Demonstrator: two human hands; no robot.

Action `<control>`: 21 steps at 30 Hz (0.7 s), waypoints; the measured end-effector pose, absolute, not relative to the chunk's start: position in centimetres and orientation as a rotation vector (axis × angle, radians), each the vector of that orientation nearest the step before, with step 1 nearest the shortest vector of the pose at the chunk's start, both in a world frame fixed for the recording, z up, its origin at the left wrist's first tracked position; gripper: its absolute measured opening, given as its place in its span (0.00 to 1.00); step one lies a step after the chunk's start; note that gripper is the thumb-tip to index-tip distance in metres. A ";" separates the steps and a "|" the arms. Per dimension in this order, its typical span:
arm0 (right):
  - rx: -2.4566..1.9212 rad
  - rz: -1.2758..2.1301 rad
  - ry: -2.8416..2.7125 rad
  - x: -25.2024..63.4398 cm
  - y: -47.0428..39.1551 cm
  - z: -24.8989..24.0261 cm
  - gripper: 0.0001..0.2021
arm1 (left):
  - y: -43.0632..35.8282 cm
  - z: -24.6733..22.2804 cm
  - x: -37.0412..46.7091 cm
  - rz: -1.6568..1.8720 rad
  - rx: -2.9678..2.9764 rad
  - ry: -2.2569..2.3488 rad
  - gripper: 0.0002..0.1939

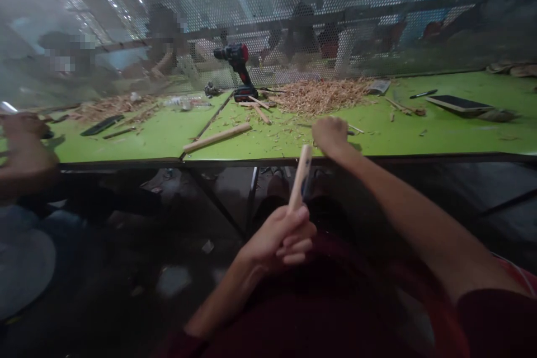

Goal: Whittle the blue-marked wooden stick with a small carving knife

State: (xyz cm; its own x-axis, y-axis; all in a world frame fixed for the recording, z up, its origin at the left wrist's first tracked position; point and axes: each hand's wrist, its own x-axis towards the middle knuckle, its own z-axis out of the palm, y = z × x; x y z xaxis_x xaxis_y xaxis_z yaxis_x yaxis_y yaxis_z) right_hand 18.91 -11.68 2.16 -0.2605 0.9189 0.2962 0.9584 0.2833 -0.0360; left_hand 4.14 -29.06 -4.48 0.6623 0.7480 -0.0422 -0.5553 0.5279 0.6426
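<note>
My left hand (289, 238) is wrapped round the lower end of a pale wooden stick (300, 176), held upright and slightly tilted in front of the table's edge. A small dark spot shows near the stick's top, and something blue lies along its side. My right hand (331, 133) is closed in a fist at the front of the green table (403, 137), just beyond the stick's top. Thin dark ends show on both sides of the fist, but what it holds is mostly hidden. Beside the fist lies a thin pale sliver (356, 129).
A second wooden stick (218, 137) lies left near the table seam. Behind it stand a cordless drill (239, 70) and a heap of wood shavings (323, 95). A phone (459, 103) and pen (423, 94) lie right. Another person's hand (23, 128) is far left. Perforated mesh (268, 17) rises behind.
</note>
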 end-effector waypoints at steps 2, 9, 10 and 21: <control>-1.843 -0.281 -2.180 20.3 -10.7 3.0 0.19 | -29.5 -4.5 3.9 0.749 0.593 0.259 0.13; -1.773 -0.252 -2.331 20.2 -18.9 1.6 0.17 | -28.9 -4.8 3.8 0.761 0.511 0.227 0.11; -1.753 -0.250 -2.379 19.7 -20.4 1.2 0.15 | -28.9 -4.8 3.9 0.767 0.517 0.238 0.11; -1.576 -0.294 -2.445 17.5 -21.7 -1.4 0.13 | -28.4 -4.6 4.2 0.817 0.594 0.330 0.14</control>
State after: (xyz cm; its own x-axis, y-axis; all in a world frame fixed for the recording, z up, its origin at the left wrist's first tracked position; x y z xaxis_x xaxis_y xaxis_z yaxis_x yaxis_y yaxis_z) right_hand 17.45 -21.74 -1.40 -0.4020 0.8692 0.2881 0.9127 0.4056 0.0499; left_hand 4.21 -28.45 -4.59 0.6465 0.7612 -0.0510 -0.5828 0.5359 0.6108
